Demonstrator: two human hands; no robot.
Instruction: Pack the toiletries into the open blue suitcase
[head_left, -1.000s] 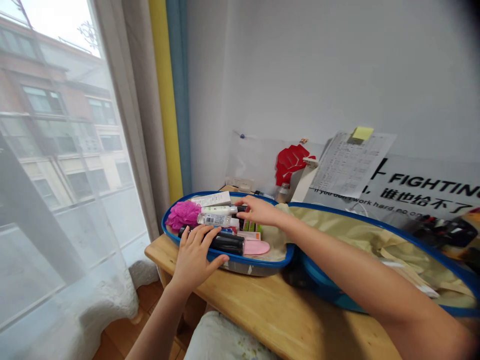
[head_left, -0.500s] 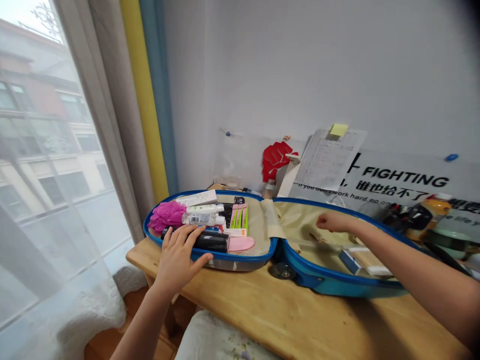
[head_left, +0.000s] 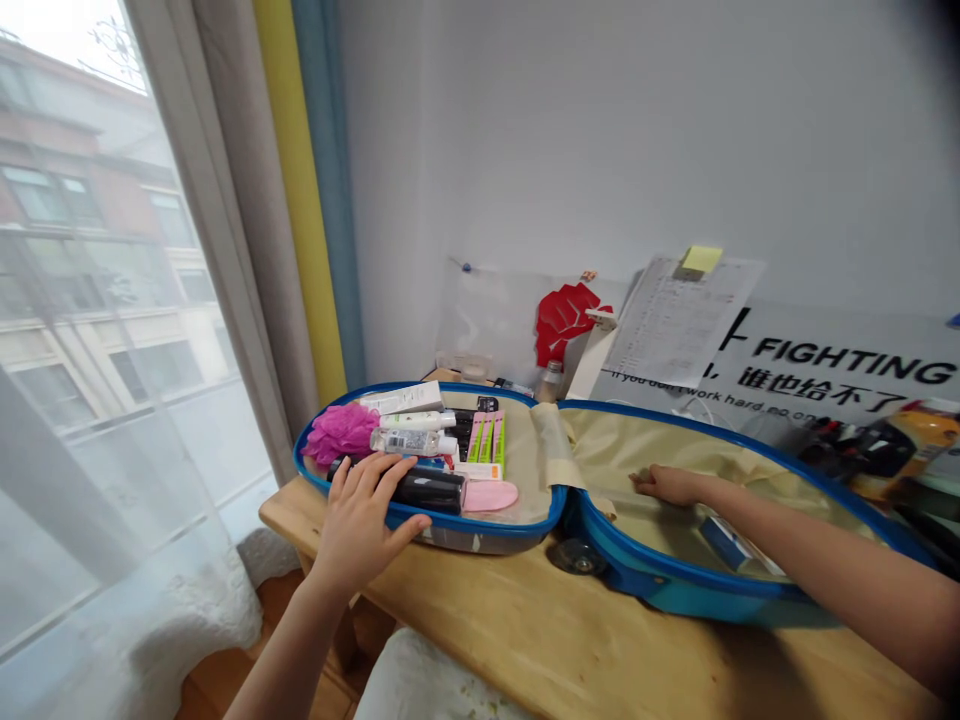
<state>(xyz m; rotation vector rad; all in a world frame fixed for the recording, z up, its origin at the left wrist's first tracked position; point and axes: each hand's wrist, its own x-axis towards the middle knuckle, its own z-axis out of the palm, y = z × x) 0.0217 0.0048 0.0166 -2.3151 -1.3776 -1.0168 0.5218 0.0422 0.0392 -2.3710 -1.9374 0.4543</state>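
Note:
An open blue suitcase (head_left: 555, 490) lies with both halves spread on the wooden table. My left hand (head_left: 367, 510), fingers apart, rests on the near rim of the left half and on a black bottle (head_left: 431, 490). Around it in that half are a pink bath puff (head_left: 341, 433), a clear bottle (head_left: 412, 442), a white box (head_left: 403, 398), pink and green packets (head_left: 487, 440) and a pink flat item (head_left: 490, 495). My right hand (head_left: 670, 484) is low in the right half, fingers closed; what they hold, if anything, is hidden. A blue and white box (head_left: 725, 543) lies beneath my right forearm.
The wooden table (head_left: 540, 630) carries the suitcase. Bottles and dark items (head_left: 907, 450) stand behind the right half. Papers (head_left: 675, 320) hang against the wall. Curtains (head_left: 300, 220) and a window are at the left.
My right hand has moved down toward the lining of the right half. My left hand stays on the black bottle. The view has shifted slightly.

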